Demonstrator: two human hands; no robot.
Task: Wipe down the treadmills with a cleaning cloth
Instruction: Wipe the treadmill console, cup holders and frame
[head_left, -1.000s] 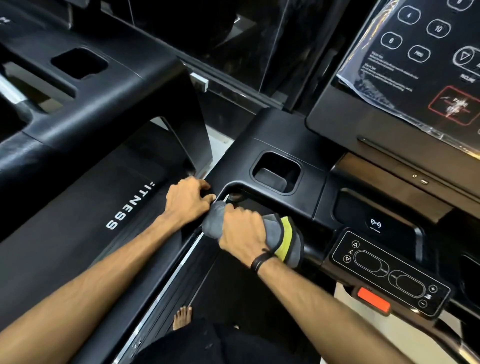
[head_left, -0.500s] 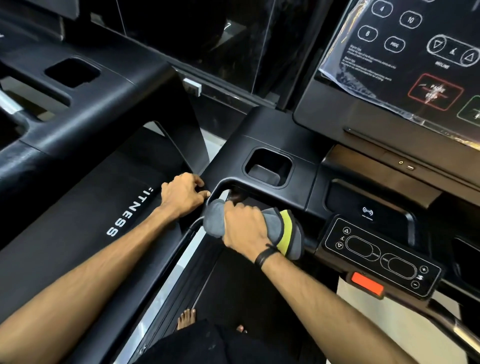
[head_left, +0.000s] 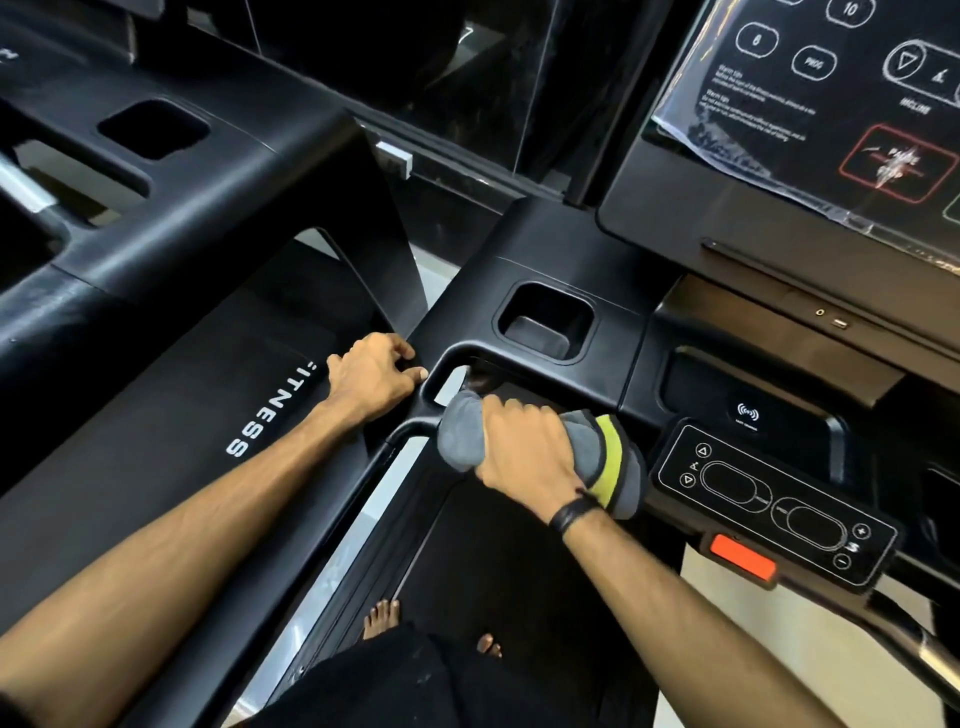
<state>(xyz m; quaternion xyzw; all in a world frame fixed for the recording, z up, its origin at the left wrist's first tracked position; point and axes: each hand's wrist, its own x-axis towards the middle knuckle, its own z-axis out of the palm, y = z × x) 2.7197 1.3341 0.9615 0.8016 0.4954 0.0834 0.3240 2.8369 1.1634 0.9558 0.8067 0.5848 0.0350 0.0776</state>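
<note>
I stand on a black treadmill (head_left: 550, 244), facing its console. My right hand (head_left: 524, 447) grips a grey cleaning cloth (head_left: 460, 434) with a yellow-green stripe, wrapped round the front handlebar just left of the small control panel (head_left: 774, 504). My left hand (head_left: 371, 371) rests on the left corner of the console frame, its fingers curled over the edge. The bar under the cloth is hidden.
A second black treadmill (head_left: 156, 218) stands close on the left, its belt (head_left: 171, 426) printed with white letters. The display (head_left: 841, 98) under plastic film rises at upper right. A cup recess (head_left: 545, 319) sits above my hands. An orange stop button (head_left: 740, 561) lies lower right. My bare feet (head_left: 382, 618) are on the belt.
My right hand and the cloth have shifted slightly right along the handlebar. My left hand keeps its place on the frame corner. The view has tilted a little.
</note>
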